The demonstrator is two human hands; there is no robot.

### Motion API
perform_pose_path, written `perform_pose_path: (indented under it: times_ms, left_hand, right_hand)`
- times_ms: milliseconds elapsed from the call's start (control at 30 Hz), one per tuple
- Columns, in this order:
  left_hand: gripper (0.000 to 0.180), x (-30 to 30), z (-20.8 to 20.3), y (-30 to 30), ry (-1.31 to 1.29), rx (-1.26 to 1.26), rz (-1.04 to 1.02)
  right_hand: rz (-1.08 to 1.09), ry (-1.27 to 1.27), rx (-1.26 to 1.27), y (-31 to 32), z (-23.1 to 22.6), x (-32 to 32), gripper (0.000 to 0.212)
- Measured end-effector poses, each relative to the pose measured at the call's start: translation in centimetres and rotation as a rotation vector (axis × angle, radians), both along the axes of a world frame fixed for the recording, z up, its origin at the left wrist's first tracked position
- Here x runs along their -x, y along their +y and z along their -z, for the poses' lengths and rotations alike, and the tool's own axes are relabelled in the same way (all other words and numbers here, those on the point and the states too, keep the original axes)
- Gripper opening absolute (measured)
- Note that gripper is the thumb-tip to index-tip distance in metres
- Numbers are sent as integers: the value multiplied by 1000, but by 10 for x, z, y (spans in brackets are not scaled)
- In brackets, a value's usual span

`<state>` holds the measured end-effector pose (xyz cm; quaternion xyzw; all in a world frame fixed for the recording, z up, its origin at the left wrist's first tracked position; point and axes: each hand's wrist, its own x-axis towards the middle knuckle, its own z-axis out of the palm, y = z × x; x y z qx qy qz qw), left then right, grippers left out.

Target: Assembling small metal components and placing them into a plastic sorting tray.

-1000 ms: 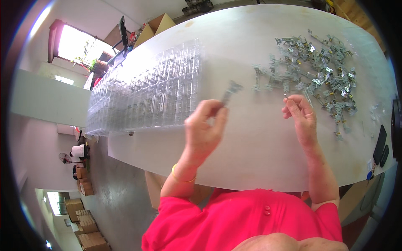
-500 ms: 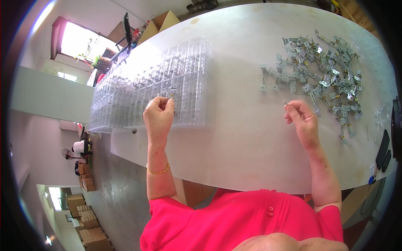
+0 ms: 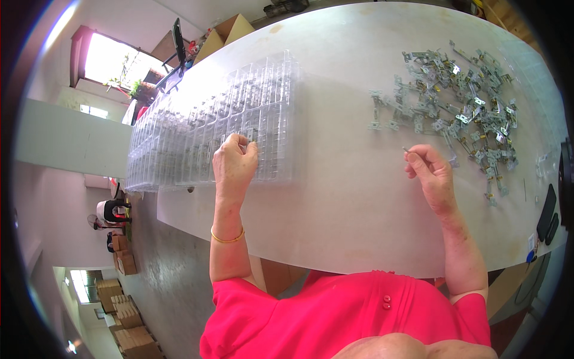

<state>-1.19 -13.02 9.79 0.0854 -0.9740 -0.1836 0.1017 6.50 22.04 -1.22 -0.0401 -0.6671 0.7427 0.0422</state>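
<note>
Over the near right part of the clear plastic tray [image 3: 286, 119], my left hand [image 3: 234, 164] is closed in a pinch. At its fingertips shows a small metal bracket [image 3: 252, 134], partly hidden by the fingers. My right hand [image 3: 431, 170] hovers above the table left of the loose pile, thumb and fingers pressed together on a thin, short metal piece [image 3: 406, 149] whose tip sticks out to the left. Many slots of the tray hold similar grey metal parts. Several loose metal brackets [image 3: 463, 119] lie heaped at the right.
The pale table [image 3: 347, 209] curves around me. On its right side lie a dark phone-like object [image 3: 546, 212], a thin rod [image 3: 525, 189] and clear plastic trays [image 3: 526, 66]. Past the far left edge stand an open cardboard box [image 3: 238, 29] and a dark-framed stand [image 3: 179, 42].
My left hand has shifted slightly right and nearer along the tray, the metal bracket at its fingertips moving with it. My right hand has barely moved.
</note>
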Motion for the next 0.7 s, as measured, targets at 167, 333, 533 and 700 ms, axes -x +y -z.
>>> perform_pose_path:
  times_ms: [167,333,533,700]
  left_hand:
    - [23,1,0,-1,-10,103,13]
    - [24,0,3,4,16,216,39]
    - [14,-19,14,55,374,211,203]
    - [12,-20,50,133,431,80,617]
  right_hand:
    - [-7,-2,-6,-1,-4,-1,11]
    - [4,8,8,0,-1,0,10]
    - [-40,5,-14,-2,-2,-1,9]
    - [-101,-2,-41,-2,-1,-3,10]
